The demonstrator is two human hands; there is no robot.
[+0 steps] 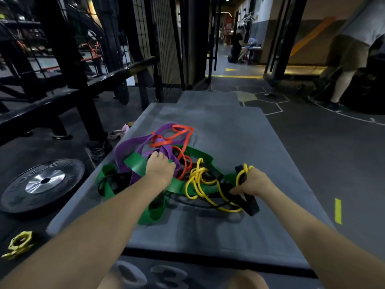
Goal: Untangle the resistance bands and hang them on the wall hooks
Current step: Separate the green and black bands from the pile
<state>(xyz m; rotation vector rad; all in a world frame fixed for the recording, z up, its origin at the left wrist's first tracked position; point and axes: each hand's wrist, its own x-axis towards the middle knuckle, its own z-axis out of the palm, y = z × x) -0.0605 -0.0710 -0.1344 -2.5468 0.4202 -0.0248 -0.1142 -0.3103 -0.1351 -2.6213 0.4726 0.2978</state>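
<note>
Carefully, the left hand should pin the purple band while the right hand, gripping the yellow tube and black handle, draws it free slowly

A grey mat lay lengthwise on the dark gym floor, with a second grey mat at its far end. On the mat's near middle sat a tangled heap: a purple band at the left, an orange band at the far side, a wide green band beneath and around them, a yellow tube at the right, and black straps. On the floor left of the mat lay a black weight plate, with a yellow collar nearer.
</note>
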